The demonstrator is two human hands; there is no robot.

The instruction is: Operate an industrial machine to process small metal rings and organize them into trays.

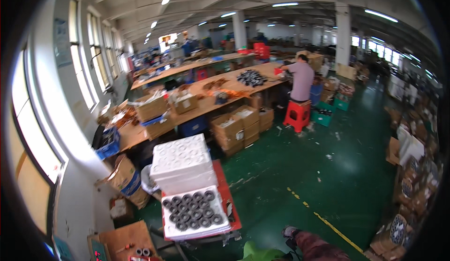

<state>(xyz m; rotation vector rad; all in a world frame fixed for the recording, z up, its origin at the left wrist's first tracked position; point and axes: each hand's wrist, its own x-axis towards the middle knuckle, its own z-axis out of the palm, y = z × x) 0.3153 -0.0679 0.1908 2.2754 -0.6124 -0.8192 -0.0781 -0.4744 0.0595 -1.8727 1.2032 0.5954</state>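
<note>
My right hand (289,232) seems gloved and shows small at the lower edge, past a dark cuff and a maroon sleeve (321,248). Its fingers are too blurred to read, and I cannot make out anything in it. My left hand is out of the picture. Nearest, to the left of the right hand, a white foam tray (194,234) holds rows of dark ring-shaped parts (192,210). Behind it rises a stack of white foam trays (182,160) with round recesses on top. Both rest on a red platform (225,179).
At lower left, a brown work surface (126,230) bears a few ring parts (143,252). A paper sack (127,181) leans by the wall. Cartons (228,132) sit under a long table (199,108). A person (300,80) works beside a red stool (297,115). Boxes line the right side.
</note>
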